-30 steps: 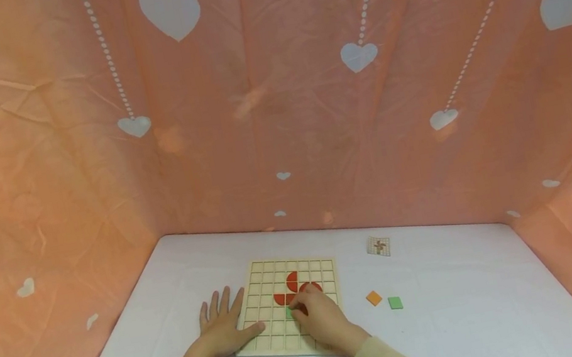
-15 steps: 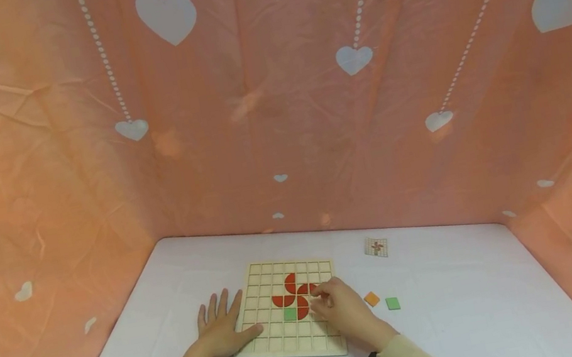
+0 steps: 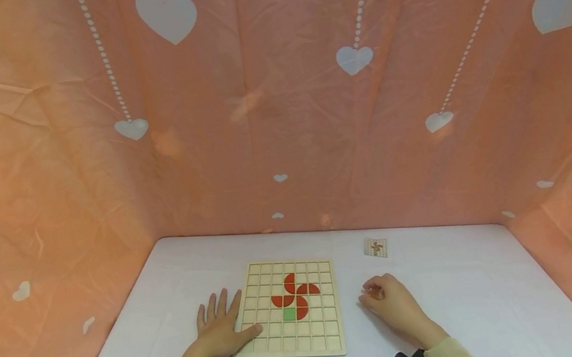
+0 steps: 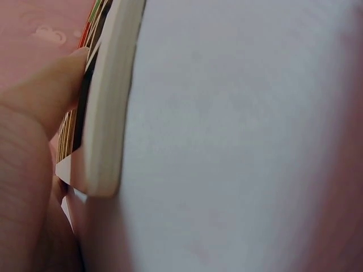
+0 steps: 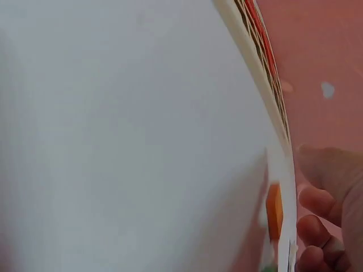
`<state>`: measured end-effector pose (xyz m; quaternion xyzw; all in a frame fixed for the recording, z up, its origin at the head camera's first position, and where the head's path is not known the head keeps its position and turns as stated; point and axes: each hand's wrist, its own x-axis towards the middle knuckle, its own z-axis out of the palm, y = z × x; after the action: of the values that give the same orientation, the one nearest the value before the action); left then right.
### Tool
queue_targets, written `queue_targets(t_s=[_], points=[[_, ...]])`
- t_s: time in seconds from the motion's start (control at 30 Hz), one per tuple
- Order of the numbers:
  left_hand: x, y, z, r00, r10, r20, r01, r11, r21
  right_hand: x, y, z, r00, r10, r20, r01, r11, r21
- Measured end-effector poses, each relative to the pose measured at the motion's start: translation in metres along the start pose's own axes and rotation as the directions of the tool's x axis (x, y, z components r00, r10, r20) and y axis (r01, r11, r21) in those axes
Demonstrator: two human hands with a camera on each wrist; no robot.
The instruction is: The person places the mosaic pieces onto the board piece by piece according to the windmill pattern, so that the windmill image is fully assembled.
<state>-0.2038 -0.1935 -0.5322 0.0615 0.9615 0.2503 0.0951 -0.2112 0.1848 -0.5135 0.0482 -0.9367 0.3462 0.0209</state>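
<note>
A wooden grid board [image 3: 269, 344] lies on the white table. Four red rounded pieces [image 3: 301, 307] form a pinwheel in its cells, with a green square tile [image 3: 289, 314] beside the lowest one. My left hand [image 3: 218, 334] lies flat at the board's left edge, fingers spread and thumb over the board. Right of the board, my right hand [image 3: 395, 306] hovers with bent fingers over an orange tile [image 5: 274, 212]. In the right wrist view, this tile sits on the table apart from the fingertips. A green bit [image 5: 269, 267] shows at the bottom there.
A small card [image 3: 375, 247] printed with a pinwheel on a grid lies behind the right hand. Orange cloth [image 3: 313, 135] with white hearts hangs round the back and sides of the white table [image 3: 469, 274].
My right hand has left the green tile on the board and moved right, over the loose orange and green tiles, which it now hides in the head view. The left hand stays.
</note>
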Motion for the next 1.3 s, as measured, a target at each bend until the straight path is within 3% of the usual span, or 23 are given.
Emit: queue_targets(t_s=[0.17, 0.47, 0.87, 1.17, 1.3], points=[[0.000, -0.001, 0.000, 1.000, -0.002, 0.004, 0.002, 1.000, -0.015, -0.003, 0.011, -0.007, 0.999, 0.034, -0.026, -0.035, 0.999, -0.015], [0.000, 0.001, 0.000, 1.000, -0.003, 0.001, 0.003, 1.000, -0.011, -0.006, 0.017, -0.008, 1.000, 0.027, -0.016, -0.028, 0.999, -0.044], [-0.003, 0.003, -0.004, 1.000, -0.008, 0.008, 0.008, 1.000, -0.021, -0.006, 0.007, -0.004, 1.000, 0.005, -0.026, -0.006, 0.999, -0.043], [-0.005, 0.004, -0.005, 1.000, -0.009, 0.006, 0.009, 1.000, -0.013, -0.005, 0.000, 0.004, 0.999, 0.050, 0.014, -0.050, 0.998, -0.032], [-0.003, 0.004, -0.004, 1.000, -0.008, 0.005, 0.008, 1.000, -0.010, -0.005, -0.003, 0.006, 0.999, 0.030, 0.023, -0.029, 0.999, -0.027]])
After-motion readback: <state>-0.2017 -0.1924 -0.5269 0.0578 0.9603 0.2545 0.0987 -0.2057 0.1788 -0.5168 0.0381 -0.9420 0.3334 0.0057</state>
